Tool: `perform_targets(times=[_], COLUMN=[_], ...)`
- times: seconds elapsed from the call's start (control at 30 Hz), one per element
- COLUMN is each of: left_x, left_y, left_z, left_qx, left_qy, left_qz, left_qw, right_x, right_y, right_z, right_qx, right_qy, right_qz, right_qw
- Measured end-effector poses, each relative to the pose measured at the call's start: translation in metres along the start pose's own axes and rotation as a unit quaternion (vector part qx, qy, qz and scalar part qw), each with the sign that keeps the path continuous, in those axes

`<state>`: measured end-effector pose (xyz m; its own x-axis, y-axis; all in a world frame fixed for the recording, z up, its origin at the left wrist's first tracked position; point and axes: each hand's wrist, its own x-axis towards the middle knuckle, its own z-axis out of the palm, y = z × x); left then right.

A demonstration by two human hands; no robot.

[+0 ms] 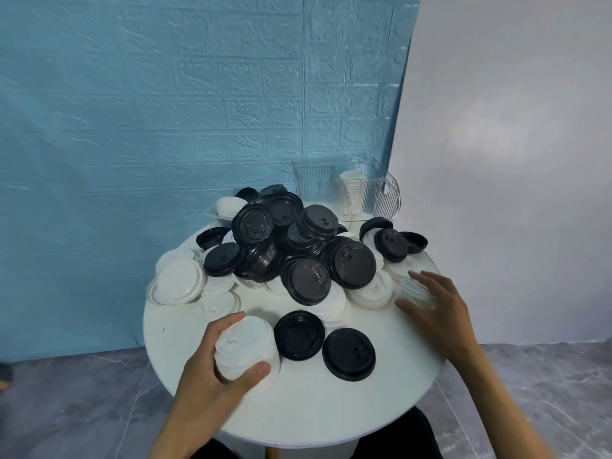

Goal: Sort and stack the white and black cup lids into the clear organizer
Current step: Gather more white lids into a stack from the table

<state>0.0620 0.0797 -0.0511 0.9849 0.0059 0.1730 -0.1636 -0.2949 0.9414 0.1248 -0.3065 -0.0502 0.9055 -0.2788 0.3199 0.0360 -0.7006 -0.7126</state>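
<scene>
left hand (212,369) grips white lid stack (245,347); right hand (437,306) touches white lid (414,288).

Lid pile (291,256) mid-table (331,409); organizer (347,190) behind, right; tray (212,212) behind, left

head-worn view, looking down, table (331,409) near

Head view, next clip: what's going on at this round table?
A person is sorting cup lids on a round white table. Their left hand grips a stack of white lids, fingers curled round it. Their right hand reaches over a white lid at the table's right side; whether it grips it is unclear. A mixed pile of black and white lids fills the middle. The clear organizer at the back already holds some white lids.
</scene>
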Motion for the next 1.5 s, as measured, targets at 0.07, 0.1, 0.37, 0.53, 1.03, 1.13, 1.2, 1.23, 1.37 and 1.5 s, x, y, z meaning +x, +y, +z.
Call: perform_targets(times=[0.07, 0.1, 0.37, 0.53, 1.03, 1.13, 1.2, 1.23, 1.37, 1.5], left_x=[0.0, 0.0, 0.0, 0.0, 0.002, 0.003, 0.004, 0.004, 0.003, 0.001], left_y=[0.0, 0.0, 0.001, -0.002, -0.008, -0.009, -0.01, -0.011, -0.012, -0.011], left_z=[0.0, -0.001, 0.0, 0.0, -0.001, -0.001, -0.002, -0.002, 0.002, 0.003], left_qx=[-0.001, -0.001, 0.001, 0.01, 0.015, 0.017, 0.015, 0.015, 0.019, 0.025], left_qy=[-0.001, -0.001, -0.002, -0.003, -0.009, -0.011, -0.011, -0.01, -0.006, -0.004], left_qz=[-0.001, -0.003, -0.001, -0.002, 0.003, 0.003, 0.002, 0.001, 0.01, 0.001], left_qw=[1.0, 1.0, 1.0, 1.0, 1.0, 1.0, 1.0, 1.0, 1.0, 1.0], right_x=[-0.003, -0.005, -0.015, -0.013, -0.088, -0.086, -0.084, -0.084, -0.094, -0.101], right_y=[-0.002, -0.002, -0.002, -0.02, -0.18, -0.185, -0.187, -0.187, -0.178, -0.169], right_z=[0.0, 0.001, 0.002, -0.004, 0.098, 0.105, 0.107, 0.108, 0.114, 0.116], right_qx=[-0.002, -0.006, 0.009, 0.071, 0.171, 0.145, 0.134, 0.131, 0.146, 0.184], right_qy=[-0.013, -0.017, -0.033, 0.037, -0.256, -0.272, -0.273, -0.272, -0.258, -0.255], right_qz=[-0.003, -0.008, -0.025, -0.052, -0.232, -0.232, -0.232, -0.234, -0.236, -0.221], right_qw=[1.0, 1.0, 0.999, 0.995, 0.923, 0.923, 0.924, 0.924, 0.925, 0.923])
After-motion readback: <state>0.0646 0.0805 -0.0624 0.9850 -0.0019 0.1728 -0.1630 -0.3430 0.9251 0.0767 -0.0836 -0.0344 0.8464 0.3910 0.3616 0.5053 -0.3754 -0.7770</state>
